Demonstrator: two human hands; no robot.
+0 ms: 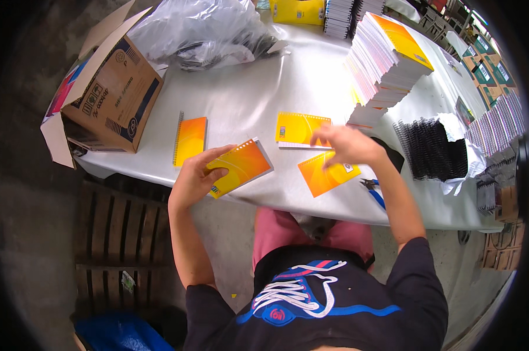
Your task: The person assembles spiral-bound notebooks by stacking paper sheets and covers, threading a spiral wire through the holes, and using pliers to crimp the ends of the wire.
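Note:
My left hand (195, 175) grips a yellow-and-orange notebook block (241, 167) at its lower left, thumb on top. Punched holes run along the block's upper edge, and no wire shows in it. My right hand (352, 144) hovers over two other pieces, thumb and index finger apart. Beneath its fingertips lies a punched notebook block (299, 128) with white pages showing at its near edge. Nearer to me a yellow-orange cover piece (326, 174) lies tilted, partly under my thumb. A spiral-bound notebook (191, 140) rests left of my left hand, its coil on the left side.
Blue-handled pliers (374, 193) lie by the near edge. Black wire coils (431, 152) sit at the right in torn white paper. A tall notebook stack (387, 64) stands behind my right hand. An open cardboard box (115, 93) and clear plastic bag (203, 32) occupy the far left.

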